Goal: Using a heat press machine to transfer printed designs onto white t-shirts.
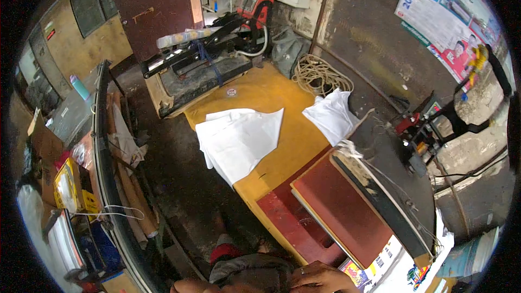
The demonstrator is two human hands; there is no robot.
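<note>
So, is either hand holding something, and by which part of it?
It cannot be told: the lower edge partly cuts off the left hand and right hand; no held thing shows.

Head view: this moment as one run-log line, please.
right hand: near printed sheet, grip unclear | left hand: mostly cut off | larger white cloth: on yellow tabletop | smaller white cloth: beside coiled rope

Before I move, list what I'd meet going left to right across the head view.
Turquoise bottle → dark red-brown door → larger white cloth → smaller white cloth → wall calendar.
</note>
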